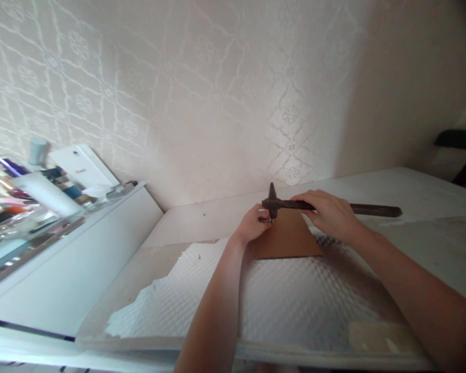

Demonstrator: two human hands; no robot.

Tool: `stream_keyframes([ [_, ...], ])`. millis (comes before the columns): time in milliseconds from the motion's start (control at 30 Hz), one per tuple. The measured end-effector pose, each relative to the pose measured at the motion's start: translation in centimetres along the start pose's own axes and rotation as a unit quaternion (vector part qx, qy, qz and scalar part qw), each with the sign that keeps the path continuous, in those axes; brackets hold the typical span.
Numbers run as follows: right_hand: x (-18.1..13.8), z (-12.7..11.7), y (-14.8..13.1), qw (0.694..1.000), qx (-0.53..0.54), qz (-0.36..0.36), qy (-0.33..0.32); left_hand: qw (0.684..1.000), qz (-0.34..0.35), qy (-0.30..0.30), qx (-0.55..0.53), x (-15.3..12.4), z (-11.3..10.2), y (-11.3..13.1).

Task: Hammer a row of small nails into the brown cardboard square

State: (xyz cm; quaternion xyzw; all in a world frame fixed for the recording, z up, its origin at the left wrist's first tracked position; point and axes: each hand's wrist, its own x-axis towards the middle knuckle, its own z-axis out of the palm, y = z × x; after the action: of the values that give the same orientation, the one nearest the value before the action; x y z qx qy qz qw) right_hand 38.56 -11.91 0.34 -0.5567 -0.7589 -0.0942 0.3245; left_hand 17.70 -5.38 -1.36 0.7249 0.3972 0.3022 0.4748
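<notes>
Head view: both your forearms reach fwd over the white textured sheet. Your right hand lies palm-down, fingers wrapped over the shaft of one dark hammer, near its head. Your left hand is pinched under the head, at the top corner of one brown board; can't tell what the fingertips hold. Hammer lies level across the board's far edge, handle pointing right. One table.
</notes>
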Motion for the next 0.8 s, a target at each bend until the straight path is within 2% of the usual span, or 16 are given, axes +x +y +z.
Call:
stream_keyframes([
  [233,0.07,-0.23,0.07,1.000,0.008,0.011,0.008,1.000,-0.005,0.000,-0.006,-0.11,0.24,0.28],
  [367,0.05,-0.23,0.15,1.000,0.000,0.015,-0.018,1.000,-0.001,-0.003,0.002,-0.16,0.28,0.47],
  [533,0.08,-0.03,0.52,1.000,0.005,0.012,0.013,1.000,0.002,0.002,-0.005,-0.12,0.23,0.27],
  [667,0.04,0.08,0.44,1.000,0.004,0.002,-0.009,1.000,0.013,-0.006,0.005,-0.12,0.20,0.24],
  [800,0.08,-0.02,0.20,1.000,0.011,0.003,0.009,1.000,-0.001,-0.003,0.003,-0.12,0.22,0.32],
])
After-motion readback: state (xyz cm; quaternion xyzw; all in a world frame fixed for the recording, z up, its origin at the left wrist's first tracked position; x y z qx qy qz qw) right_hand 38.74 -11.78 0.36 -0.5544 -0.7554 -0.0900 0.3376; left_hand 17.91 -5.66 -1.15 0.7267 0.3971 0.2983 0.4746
